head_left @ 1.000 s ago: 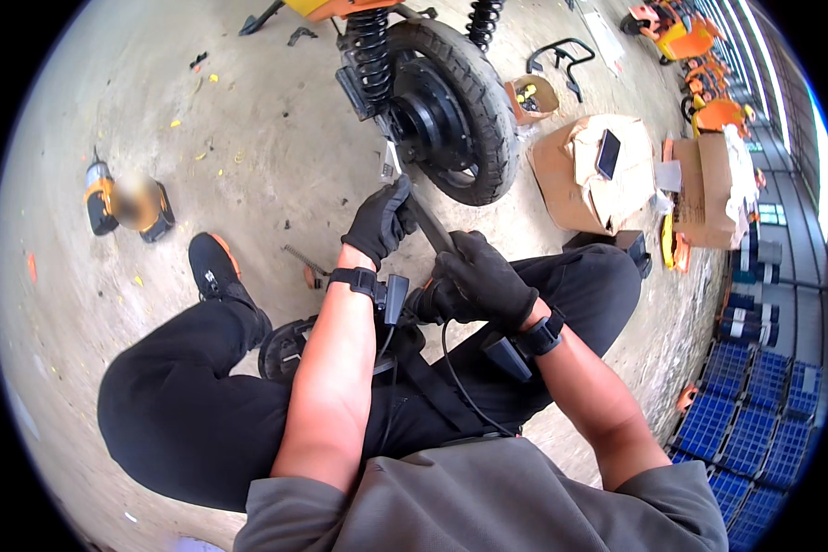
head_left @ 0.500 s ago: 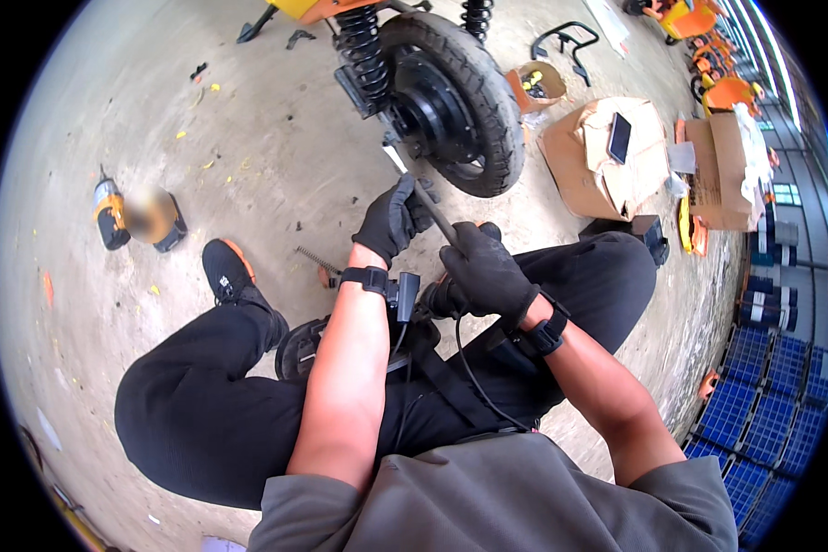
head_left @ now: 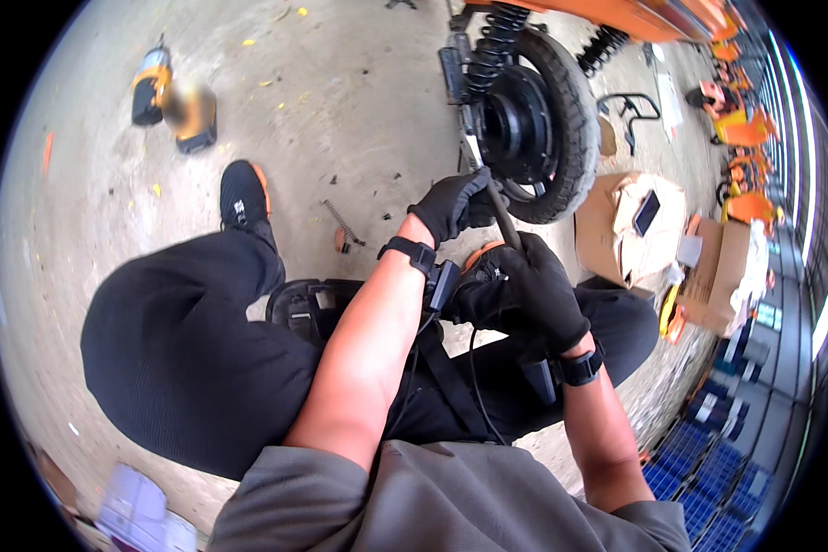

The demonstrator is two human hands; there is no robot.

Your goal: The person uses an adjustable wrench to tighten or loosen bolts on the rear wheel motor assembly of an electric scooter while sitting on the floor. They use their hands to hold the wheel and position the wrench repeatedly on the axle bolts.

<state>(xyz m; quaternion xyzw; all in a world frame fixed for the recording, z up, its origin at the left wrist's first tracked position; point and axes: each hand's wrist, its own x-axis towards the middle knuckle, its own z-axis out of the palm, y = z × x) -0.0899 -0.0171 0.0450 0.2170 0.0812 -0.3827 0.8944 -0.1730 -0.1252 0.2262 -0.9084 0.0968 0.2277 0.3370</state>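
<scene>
between both hands (head_left: 455, 204) (head_left: 547, 293), each curled around it, slants a dark bar (head_left: 504, 217).

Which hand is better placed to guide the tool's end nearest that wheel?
Probably the left hand: it holds the tool closer to the wheel, near the pale metal end. The right hand grips farther back.
</scene>
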